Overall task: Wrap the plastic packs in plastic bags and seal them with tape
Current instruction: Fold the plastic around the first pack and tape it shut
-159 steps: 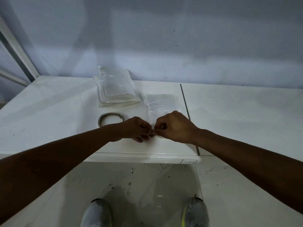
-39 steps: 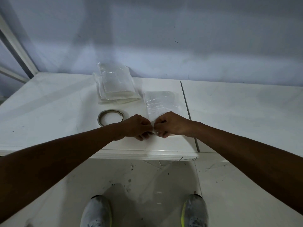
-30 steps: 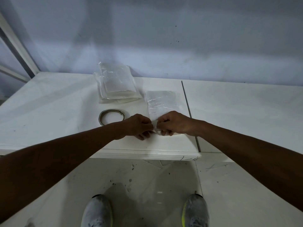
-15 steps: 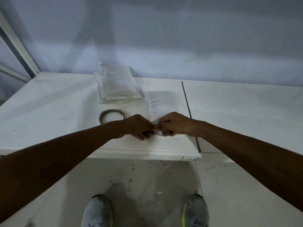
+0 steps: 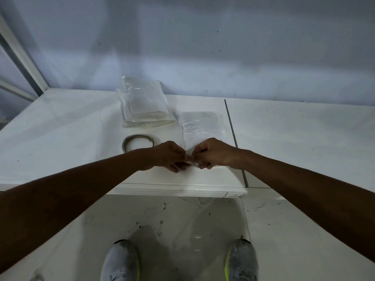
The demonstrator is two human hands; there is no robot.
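The left hand (image 5: 166, 155) and right hand (image 5: 213, 153) are both pinching the near end of the bag (image 5: 203, 126), fingers (image 5: 177, 168) curled tight on the film. The rest of it is lying flat near the worktop's (image 5: 60, 128) front edge, right of the tape (image 5: 138, 141), with the packs (image 5: 144, 106) lying toward the back edge. The film is looking thin, limp and slippery, so it is probably calling for a light pinch at its edge.

A white smooth table (image 5: 60, 128) holds a grey round ring of tape (image 5: 138, 141). A stack of clear plastic packs (image 5: 145, 107) lies at 12 o'clock from it, a flat clear plastic bag (image 5: 202, 126) at 3 o'clock.
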